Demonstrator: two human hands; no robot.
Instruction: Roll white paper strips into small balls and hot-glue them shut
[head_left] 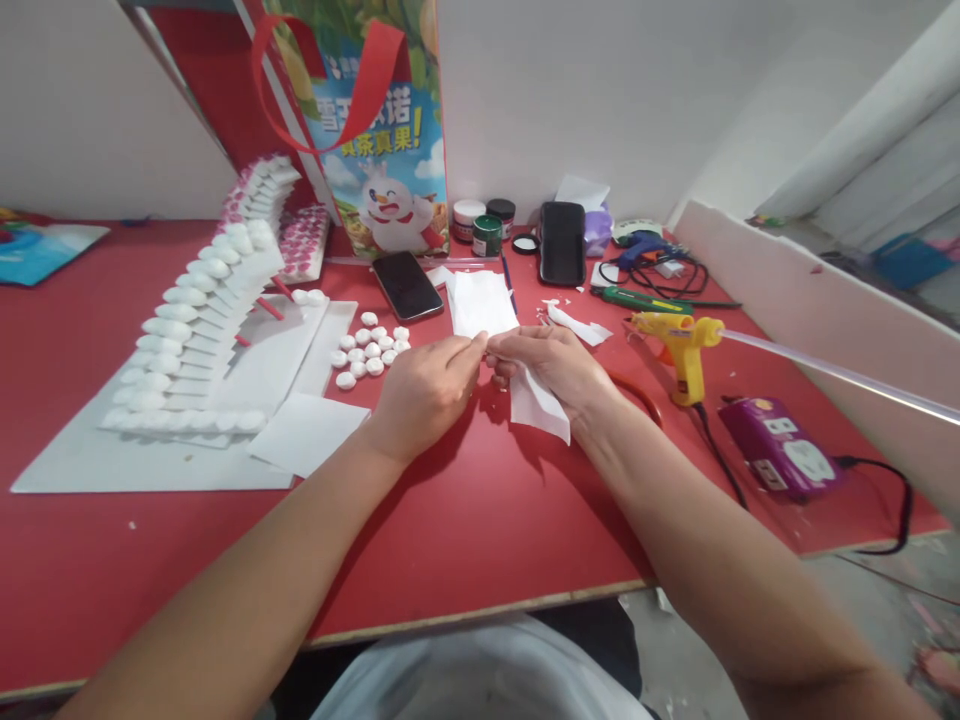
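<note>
My right hand (551, 365) is closed on a thin sheet of white tissue paper (541, 408), whose loose end hangs below the palm. Fingertip to fingertip with it, my left hand (431, 395) is closed in a pinch; what lies between those fingers is hidden. Just behind both hands lies a stack of white tissue sheets (481, 302). Several small round white balls (373, 350) sit in a cluster to the left of my left hand. A torn white scrap (577, 325) rests beyond my right hand.
On the left stands a curved white structure (225, 300) edged with white balls, over a white board (150, 470). Behind are a phone (409, 285), paint jars (487, 236) and a gift bag (390, 150). A yellow glue gun (682, 350) and corded purple box (780, 445) lie right.
</note>
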